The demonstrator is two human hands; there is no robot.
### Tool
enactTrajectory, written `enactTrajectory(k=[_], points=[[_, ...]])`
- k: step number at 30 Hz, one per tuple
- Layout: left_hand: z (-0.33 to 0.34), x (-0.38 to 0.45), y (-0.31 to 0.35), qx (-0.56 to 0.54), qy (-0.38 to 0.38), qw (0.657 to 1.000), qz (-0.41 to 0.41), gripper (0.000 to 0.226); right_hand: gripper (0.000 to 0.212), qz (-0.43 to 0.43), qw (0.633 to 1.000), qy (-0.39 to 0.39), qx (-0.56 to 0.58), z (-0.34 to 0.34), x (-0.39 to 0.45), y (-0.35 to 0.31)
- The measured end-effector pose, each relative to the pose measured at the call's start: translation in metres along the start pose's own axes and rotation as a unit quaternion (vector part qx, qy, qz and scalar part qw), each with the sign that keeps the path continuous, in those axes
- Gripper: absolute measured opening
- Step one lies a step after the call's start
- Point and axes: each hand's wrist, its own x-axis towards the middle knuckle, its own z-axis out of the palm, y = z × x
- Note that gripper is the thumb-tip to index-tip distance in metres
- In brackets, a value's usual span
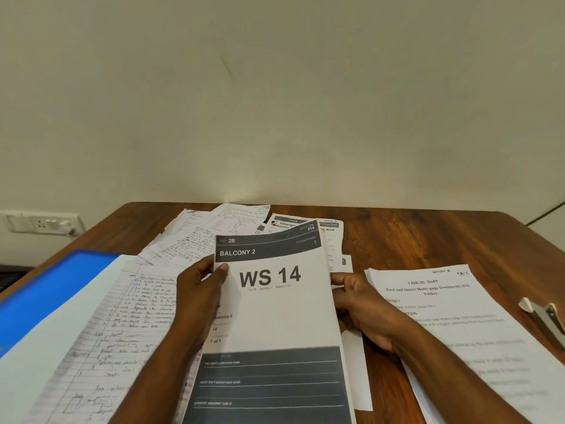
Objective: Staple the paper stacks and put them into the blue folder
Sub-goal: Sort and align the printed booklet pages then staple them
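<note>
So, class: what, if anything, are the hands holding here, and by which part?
Both hold the WS 14 paper stack: the left hand pinches its left edge, the right hand grips its right edge.

Folder [46, 295] left, stapler [544, 316] right of papers [275, 316]

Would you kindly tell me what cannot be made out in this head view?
- Stapler: cut off by the right edge.
- Blue folder: covered by handwritten pages, cut by the left edge.
- Sheets under the WS 14 sheet: count hidden.
- Right hand fingers: behind that sheet.
- Task sheet lower text: blurred.
</note>
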Motion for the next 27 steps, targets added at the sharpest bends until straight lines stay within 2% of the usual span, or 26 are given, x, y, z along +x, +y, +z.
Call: enactTrajectory(k=[12,19,22,27], points=[[-0.006,-0.001,0.01,-0.075,0.003,0.996,-0.042,0.014,0.021,-0.022,0.999,0.04,0.017,0.002,0.01,0.004],[-0.004,-0.001,0.011,-0.104,0.007,0.993,-0.049,0.018,0.015,-0.05,0.984,0.169,0.035,-0.006,0.021,0.009],[-0.004,0.0,0.01,-0.099,0.009,0.994,-0.052,0.02,0.015,-0.054,0.971,0.234,0.006,-0.01,0.025,0.016],[-0.004,0.002,0.01,-0.115,0.009,0.992,-0.061,0.026,0.018,-0.052,0.964,0.258,-0.035,-0.011,0.027,0.021]])
